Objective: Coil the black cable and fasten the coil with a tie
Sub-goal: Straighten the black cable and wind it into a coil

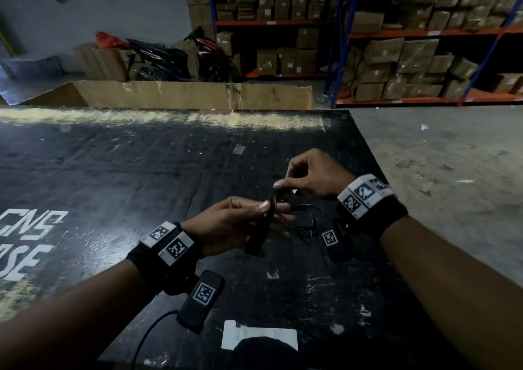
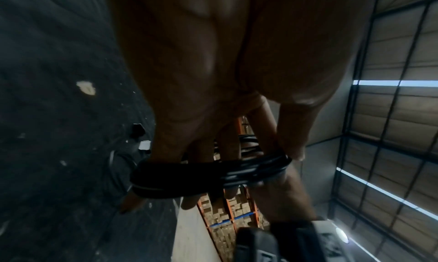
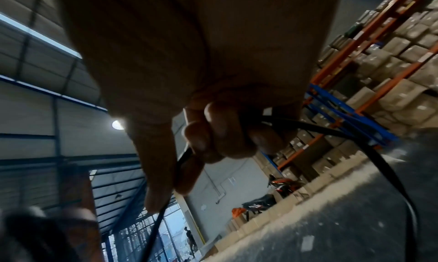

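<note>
The head view looks forward and down over the dark surface (image 1: 141, 171) toward the shelving (image 1: 424, 33). Each wrist view sits close behind its palm, tilted upward; all share the shelving.

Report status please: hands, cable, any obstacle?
Left hand grips coil. Right hand pinches loose cable end. No tie seen. Nothing in the way.
</note>
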A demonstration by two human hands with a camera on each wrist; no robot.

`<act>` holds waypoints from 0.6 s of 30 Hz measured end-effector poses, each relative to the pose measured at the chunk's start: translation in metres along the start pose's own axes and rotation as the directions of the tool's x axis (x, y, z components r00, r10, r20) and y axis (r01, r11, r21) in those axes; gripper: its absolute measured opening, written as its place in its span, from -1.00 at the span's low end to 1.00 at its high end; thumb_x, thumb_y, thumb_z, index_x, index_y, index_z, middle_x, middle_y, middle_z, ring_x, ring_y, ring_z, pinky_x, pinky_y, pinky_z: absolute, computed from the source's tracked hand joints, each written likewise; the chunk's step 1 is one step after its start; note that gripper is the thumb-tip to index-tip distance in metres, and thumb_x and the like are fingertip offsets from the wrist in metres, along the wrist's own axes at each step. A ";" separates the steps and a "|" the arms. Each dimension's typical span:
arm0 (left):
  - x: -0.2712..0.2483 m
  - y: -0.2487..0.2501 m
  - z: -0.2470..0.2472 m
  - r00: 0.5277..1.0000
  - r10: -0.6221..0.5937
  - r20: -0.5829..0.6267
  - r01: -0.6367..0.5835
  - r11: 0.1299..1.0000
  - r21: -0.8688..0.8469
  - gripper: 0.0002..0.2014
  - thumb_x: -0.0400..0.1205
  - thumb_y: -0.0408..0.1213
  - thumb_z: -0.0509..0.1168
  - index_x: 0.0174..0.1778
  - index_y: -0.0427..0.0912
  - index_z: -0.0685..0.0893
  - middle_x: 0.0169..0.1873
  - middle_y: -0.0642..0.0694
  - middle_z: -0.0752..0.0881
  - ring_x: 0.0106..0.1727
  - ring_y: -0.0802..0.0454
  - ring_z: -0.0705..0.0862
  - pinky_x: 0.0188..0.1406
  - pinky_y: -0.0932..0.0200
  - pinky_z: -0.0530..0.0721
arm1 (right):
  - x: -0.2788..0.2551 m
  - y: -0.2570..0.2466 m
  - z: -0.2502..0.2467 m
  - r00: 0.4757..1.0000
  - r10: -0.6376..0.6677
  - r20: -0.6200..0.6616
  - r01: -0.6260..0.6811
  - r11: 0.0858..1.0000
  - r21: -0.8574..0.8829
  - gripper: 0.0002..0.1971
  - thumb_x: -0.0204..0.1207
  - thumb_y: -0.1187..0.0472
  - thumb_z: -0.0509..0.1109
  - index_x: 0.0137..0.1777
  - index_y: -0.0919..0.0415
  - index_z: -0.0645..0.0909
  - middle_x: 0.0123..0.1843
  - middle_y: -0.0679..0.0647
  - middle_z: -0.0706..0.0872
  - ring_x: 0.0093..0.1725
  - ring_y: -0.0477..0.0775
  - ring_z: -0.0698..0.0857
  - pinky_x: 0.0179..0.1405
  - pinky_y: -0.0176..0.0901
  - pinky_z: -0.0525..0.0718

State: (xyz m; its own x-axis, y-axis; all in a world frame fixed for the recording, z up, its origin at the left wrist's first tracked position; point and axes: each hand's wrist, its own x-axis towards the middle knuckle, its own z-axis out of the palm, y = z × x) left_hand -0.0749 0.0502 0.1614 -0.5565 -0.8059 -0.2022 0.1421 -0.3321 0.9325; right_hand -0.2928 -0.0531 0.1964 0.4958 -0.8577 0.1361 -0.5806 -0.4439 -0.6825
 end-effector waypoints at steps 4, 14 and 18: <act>0.000 -0.007 -0.005 0.993 -0.042 -0.108 0.044 0.999 0.017 -0.59 0.74 -0.13 0.25 0.42 -0.25 0.74 0.48 -0.24 0.72 0.51 -0.39 0.67 0.37 -0.43 0.63 | -0.009 -0.029 -0.005 0.997 -0.009 0.072 0.012 0.999 -0.046 -0.76 0.39 -0.02 0.65 -0.28 0.16 0.85 -0.34 0.02 0.86 -0.26 0.00 0.83 -0.20 -0.02 0.76; 0.006 0.008 -0.030 0.921 0.147 -0.361 -0.192 0.977 -0.090 -0.61 0.73 -0.06 0.23 0.44 -0.02 0.72 0.45 -0.19 0.76 0.55 -0.34 0.63 0.47 -0.68 0.43 | -0.057 -0.056 0.042 0.984 -0.090 -0.151 0.123 0.965 0.231 -0.83 0.63 0.22 0.43 0.04 0.17 0.87 -0.51 -0.04 0.77 -0.51 -0.22 0.71 -0.31 -0.33 0.63; 0.013 0.018 -0.027 0.891 0.201 -0.407 -0.274 0.953 -0.130 -0.57 0.70 0.00 0.27 0.50 0.05 0.68 0.48 -0.17 0.73 0.55 -0.36 0.63 0.54 -0.55 0.48 | -0.067 -0.054 0.069 0.987 -0.075 -0.145 0.133 0.885 0.447 -0.74 0.71 0.26 0.33 0.27 0.17 0.79 -0.50 0.12 0.74 -0.60 -0.24 0.59 -0.41 -0.54 0.47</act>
State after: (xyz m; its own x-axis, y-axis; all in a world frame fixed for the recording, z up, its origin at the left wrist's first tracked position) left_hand -0.0577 0.0207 0.1674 -0.1343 -0.9843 -0.1145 0.3945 -0.1591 0.9050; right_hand -0.2498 0.0468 0.1746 0.4391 -0.8503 0.2901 -0.1588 -0.3912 -0.9065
